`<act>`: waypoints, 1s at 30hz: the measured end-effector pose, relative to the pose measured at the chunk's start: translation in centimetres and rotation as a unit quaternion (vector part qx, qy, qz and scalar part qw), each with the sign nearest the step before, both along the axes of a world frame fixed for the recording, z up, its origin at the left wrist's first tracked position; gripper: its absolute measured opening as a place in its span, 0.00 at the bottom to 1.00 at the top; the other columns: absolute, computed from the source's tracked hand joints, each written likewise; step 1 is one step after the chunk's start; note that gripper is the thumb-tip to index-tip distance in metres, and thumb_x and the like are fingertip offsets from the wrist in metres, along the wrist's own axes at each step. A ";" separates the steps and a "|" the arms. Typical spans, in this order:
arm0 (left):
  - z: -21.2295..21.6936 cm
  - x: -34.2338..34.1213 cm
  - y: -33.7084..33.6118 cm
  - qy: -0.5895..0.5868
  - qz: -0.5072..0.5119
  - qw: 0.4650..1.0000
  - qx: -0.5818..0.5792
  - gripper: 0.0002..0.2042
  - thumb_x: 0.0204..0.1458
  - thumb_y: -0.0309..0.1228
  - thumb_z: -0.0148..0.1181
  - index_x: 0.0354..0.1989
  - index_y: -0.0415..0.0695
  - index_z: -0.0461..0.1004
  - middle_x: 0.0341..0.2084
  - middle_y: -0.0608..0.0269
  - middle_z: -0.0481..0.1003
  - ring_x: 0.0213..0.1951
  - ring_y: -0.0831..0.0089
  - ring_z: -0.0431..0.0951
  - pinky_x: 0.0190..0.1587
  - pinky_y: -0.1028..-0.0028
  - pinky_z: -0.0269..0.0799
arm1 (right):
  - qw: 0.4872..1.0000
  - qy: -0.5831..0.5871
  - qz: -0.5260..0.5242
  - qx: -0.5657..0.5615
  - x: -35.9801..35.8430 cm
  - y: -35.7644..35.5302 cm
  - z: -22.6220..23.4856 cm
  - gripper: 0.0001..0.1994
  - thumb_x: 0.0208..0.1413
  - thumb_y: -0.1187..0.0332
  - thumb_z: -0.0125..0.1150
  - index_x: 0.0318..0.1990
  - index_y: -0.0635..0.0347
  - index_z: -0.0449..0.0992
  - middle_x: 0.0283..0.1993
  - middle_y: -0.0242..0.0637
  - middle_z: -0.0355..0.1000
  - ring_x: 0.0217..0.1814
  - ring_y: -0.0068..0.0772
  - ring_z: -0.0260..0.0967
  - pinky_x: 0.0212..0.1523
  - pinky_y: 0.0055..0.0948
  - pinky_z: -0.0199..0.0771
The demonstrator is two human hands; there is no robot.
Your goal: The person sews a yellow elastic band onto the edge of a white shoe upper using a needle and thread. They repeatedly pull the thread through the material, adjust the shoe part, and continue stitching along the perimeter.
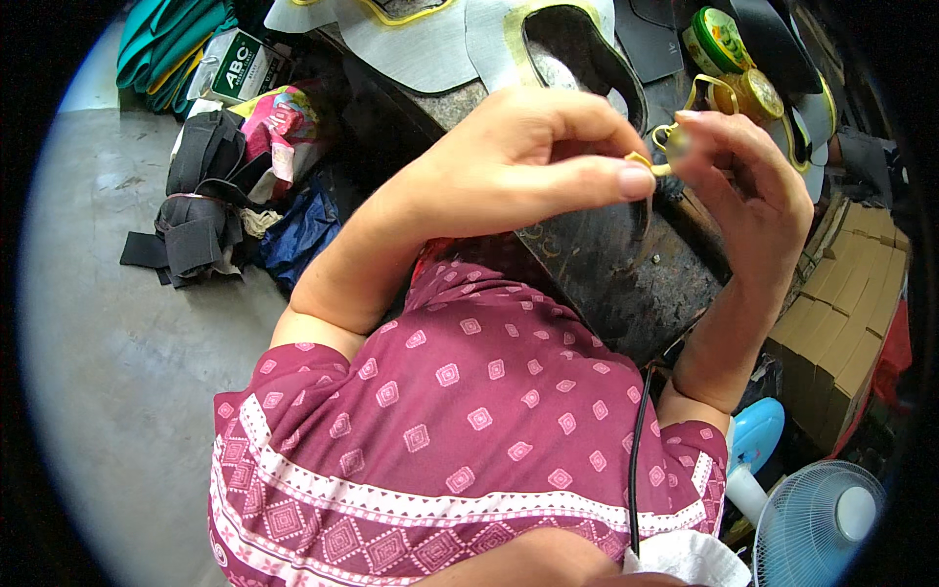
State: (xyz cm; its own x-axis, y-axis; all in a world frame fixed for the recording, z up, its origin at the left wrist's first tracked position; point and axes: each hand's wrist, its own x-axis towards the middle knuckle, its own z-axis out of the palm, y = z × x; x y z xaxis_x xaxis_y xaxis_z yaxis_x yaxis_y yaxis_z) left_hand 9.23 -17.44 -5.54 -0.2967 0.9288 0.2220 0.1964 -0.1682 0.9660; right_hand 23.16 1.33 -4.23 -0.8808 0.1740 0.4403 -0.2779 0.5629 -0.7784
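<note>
Both my hands are raised above the dark worktable, close together at the upper right. My left hand [528,161] pinches one end of a thin yellow strip [661,170] between thumb and forefinger. Just to the right, my right hand [753,181] has its fingertips closed on the same strip, which curls in loops around them. A blurred spot hides part of the right fingertips. Beyond the hands lie flat grey cut pieces [421,49] with yellow-coated edges, one of them around a dark curved opening.
The worktable [606,284] has a worn, stained top. A green round tub [719,41] and a yellowish jar [758,95] stand at its far right. Bundled dark pieces [201,186] and a white-green box [238,64] are at left. Cardboard [851,303] and a fan [822,528] are at right.
</note>
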 end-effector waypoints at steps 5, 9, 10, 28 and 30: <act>-0.7 1.2 -0.8 -0.169 -0.016 0.969 -0.179 0.21 0.59 0.48 0.58 0.31 0.38 0.79 0.20 0.70 0.75 0.22 0.82 0.70 0.26 0.79 0.65 | 0.998 -0.030 -0.003 -0.053 0.9 -1.1 -2.2 0.18 0.46 0.80 0.70 0.47 0.60 0.80 0.34 0.28 0.73 0.33 0.15 0.70 0.35 0.15 0.71; -1.9 1.8 -0.7 -0.036 0.010 0.985 -0.170 0.08 0.57 0.30 0.62 0.35 0.36 0.78 0.24 0.71 0.75 0.28 0.86 0.71 0.30 0.82 0.66 | 0.993 -0.059 0.017 -0.100 1.2 -1.0 -3.7 0.18 0.47 0.81 0.69 0.48 0.59 0.79 0.33 0.28 0.72 0.32 0.14 0.68 0.33 0.14 0.69; -2.1 1.8 -0.8 -0.031 0.017 0.986 -0.162 0.08 0.57 0.29 0.62 0.35 0.36 0.78 0.24 0.71 0.75 0.28 0.86 0.71 0.30 0.82 0.67 | 0.990 -0.073 0.027 -0.115 1.3 -0.8 -3.8 0.18 0.47 0.82 0.69 0.48 0.60 0.79 0.33 0.28 0.72 0.32 0.14 0.68 0.33 0.14 0.68; -4.4 1.6 -0.2 0.380 0.257 0.887 -0.058 0.10 0.48 0.36 0.67 0.25 0.45 0.73 0.22 0.65 0.74 0.25 0.64 0.77 0.27 0.68 0.71 | 0.998 0.008 -0.057 -0.040 0.2 -0.7 -6.2 0.18 0.51 0.81 0.66 0.51 0.57 0.79 0.32 0.26 0.73 0.31 0.11 0.68 0.33 0.13 0.69; -4.5 1.7 -0.2 0.378 0.257 0.887 -0.062 0.10 0.48 0.36 0.67 0.24 0.45 0.73 0.21 0.65 0.73 0.24 0.64 0.77 0.27 0.68 0.71 | 0.997 0.000 -0.062 -0.043 0.1 -0.7 -6.1 0.18 0.51 0.81 0.66 0.51 0.57 0.79 0.32 0.26 0.73 0.30 0.11 0.68 0.32 0.13 0.69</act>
